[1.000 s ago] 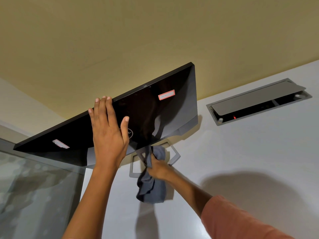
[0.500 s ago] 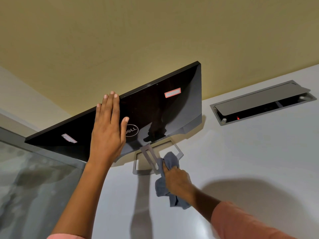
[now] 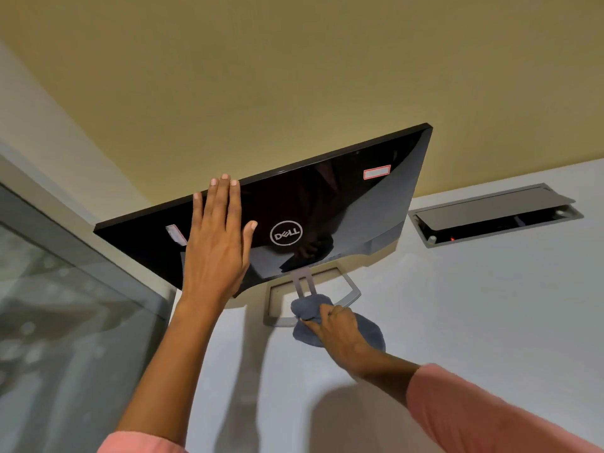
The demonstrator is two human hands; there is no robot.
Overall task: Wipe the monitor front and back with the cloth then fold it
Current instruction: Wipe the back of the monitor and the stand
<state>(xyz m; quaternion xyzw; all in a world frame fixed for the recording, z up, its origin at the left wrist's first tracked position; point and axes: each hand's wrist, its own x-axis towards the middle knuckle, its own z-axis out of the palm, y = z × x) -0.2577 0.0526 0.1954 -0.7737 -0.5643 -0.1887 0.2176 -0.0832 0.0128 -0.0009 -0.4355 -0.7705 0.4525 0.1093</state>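
Cloth, the soft grey-blue microfibre one point(image 3: 340, 325), is bunching limply on the white desk point(image 3: 474, 305) against the silver stand point(image 3: 304, 284) where our right hand point(image 3: 340, 331) is clutching it, while our flat, open-fingered left hand point(image 3: 215, 253) is steadying the glossy black monitor back point(image 3: 327, 204), likely tippy.

One monitor point(image 3: 327, 204), one cloth point(image 3: 366, 328), perhaps two stickers point(image 3: 377, 172).

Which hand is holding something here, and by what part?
The right hand grips the bunched cloth near its top, at the stand. The left hand holds nothing; it lies flat on the monitor back.
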